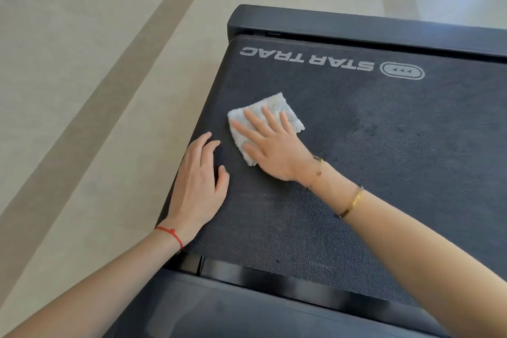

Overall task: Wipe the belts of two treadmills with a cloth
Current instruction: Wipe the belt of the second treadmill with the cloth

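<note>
Starting at the left, pale floor [82, 90] with darker stripes runs beside the treadmill, and the left hand [199, 181] rests at the belt's left edge, its fingers loosely bent and a little spread, holding nothing; a red string [170, 233] circles that wrist. Just to its right, not touching it, lies the white cloth [277, 107], folded small, flat on the dark belt [384, 145]. The right hand [271, 148] presses on the cloth with fingers straight and fanned, the palm covering its near half, so the cloth is pinned rather than gripped; two thin gold bracelets [354, 202] sit on that forearm. Farther right the belt carries a white STAR TRAC logo [307, 59] near the end cap [356, 25], and most of the surface on that side looks unreached as yet, as I judge it. The risks from here: the flat palm may slide off the cloth on the textured surface and leave it bunched behind; the belt itself might roll under a hard push, since it turns freely, and carry both hands with it; the bracing left fingers, so near the side gap, could slip off the edge. A second treadmill is not in view.
</note>
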A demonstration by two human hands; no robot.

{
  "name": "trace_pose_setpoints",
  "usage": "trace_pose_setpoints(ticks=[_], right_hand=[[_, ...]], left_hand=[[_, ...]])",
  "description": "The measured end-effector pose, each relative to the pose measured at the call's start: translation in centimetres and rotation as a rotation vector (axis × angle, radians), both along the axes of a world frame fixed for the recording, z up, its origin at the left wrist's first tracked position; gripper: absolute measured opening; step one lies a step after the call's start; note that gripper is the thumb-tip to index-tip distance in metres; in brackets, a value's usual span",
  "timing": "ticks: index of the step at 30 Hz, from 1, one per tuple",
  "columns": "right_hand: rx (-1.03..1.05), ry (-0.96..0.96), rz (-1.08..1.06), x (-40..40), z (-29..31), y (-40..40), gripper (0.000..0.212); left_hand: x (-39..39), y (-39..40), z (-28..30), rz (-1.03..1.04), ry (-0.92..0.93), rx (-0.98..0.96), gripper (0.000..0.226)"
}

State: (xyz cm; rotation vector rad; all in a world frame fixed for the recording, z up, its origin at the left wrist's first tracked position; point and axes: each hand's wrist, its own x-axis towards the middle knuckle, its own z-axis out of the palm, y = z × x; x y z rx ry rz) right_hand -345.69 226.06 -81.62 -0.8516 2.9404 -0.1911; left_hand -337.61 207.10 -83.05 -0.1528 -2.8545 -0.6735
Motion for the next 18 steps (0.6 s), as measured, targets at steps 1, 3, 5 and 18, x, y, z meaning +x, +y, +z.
trace_pose_setpoints(ticks=[1,3,5,18], right_hand=[[-0.007,0.010,0.064,1.6,-0.3,0.1,0.053],[-0.030,0.000,0.156,3.5,-0.6,0.8,0.053],[-0.037,-0.024,0.157,2.4,-0.6,1.6,0.052],[-0.041,-0.032,-0.041,-0.4,0.2,1.3,0.053]], left_hand=[[0.0,0.0,-0.1,-0.002,0.004,0.010,0.044],[0.0,0.0,-0.2,-0.002,0.011,0.026,0.042],[0.0,0.0,-0.1,-0.014,0.013,0.021,0.040],[-0.1,0.0,0.2,-0.031,0.019,-0.020,0.038]])
